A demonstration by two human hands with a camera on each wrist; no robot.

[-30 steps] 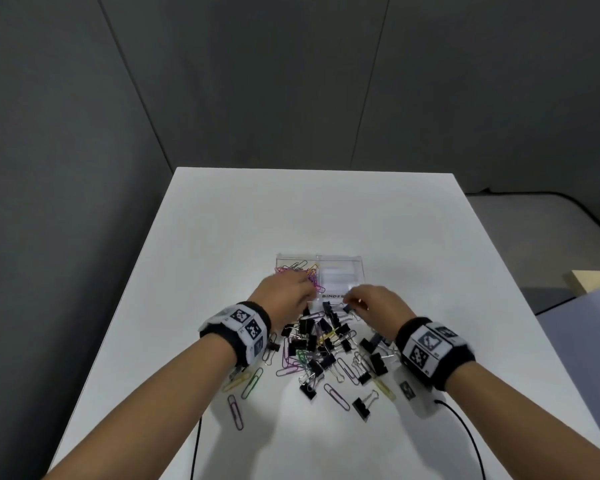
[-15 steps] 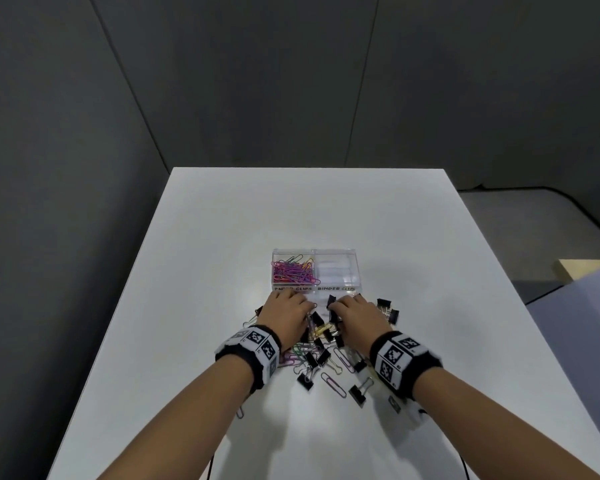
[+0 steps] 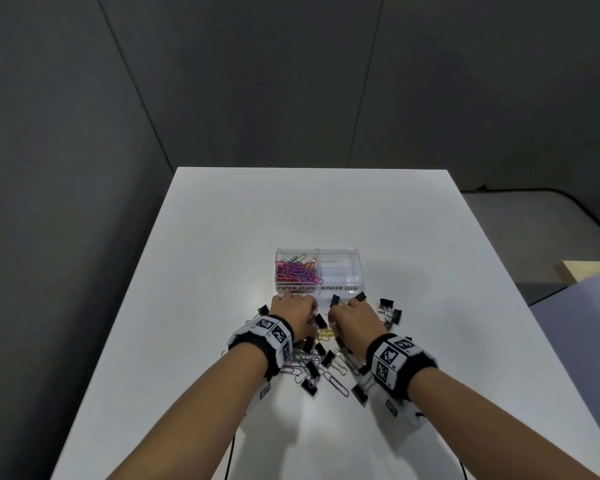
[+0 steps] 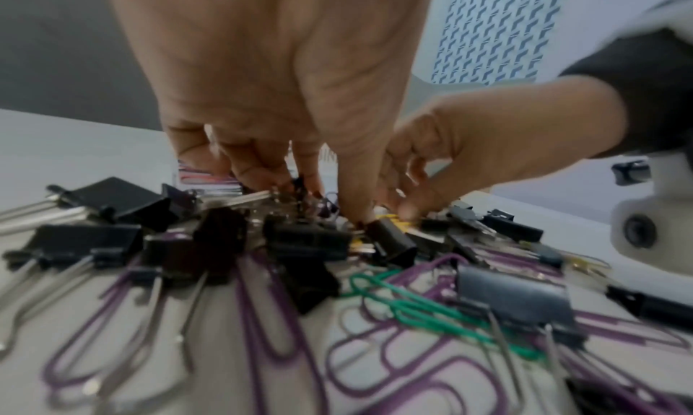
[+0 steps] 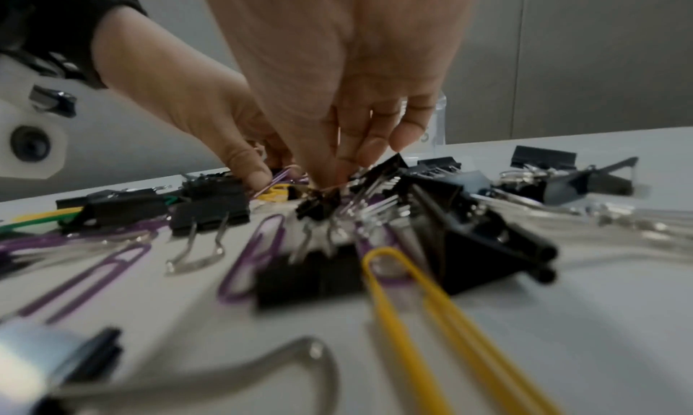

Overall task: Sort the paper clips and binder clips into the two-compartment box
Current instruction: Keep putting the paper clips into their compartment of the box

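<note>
The clear two-compartment box (image 3: 340,288) stands mid-table. Its left half, labelled paper clips, holds several coloured paper clips (image 3: 297,271); the binder-clip half looks bare. Just in front lies a mixed pile of black binder clips (image 3: 390,313) and coloured paper clips (image 3: 336,382). Both hands reach down into this pile, side by side. My left hand (image 3: 293,311) (image 4: 322,196) has its fingers curled and pinches a purple paper clip (image 5: 279,176). My right hand (image 3: 354,313) (image 5: 333,172) pinches a thin pale paper clip (image 5: 332,186) just above a small black binder clip (image 5: 319,206).
The white table (image 3: 291,209) stretches bare beyond the box, with dark walls behind. A yellow paper clip (image 5: 412,288) and a green one (image 4: 412,303) lie near my wrists. A beige box (image 3: 586,271) stands off the table at the right edge.
My left hand has drawn back from the paper-clip compartment to the pile. My right hand has moved back from the box front into the pile. More paper clips show in the left compartment.
</note>
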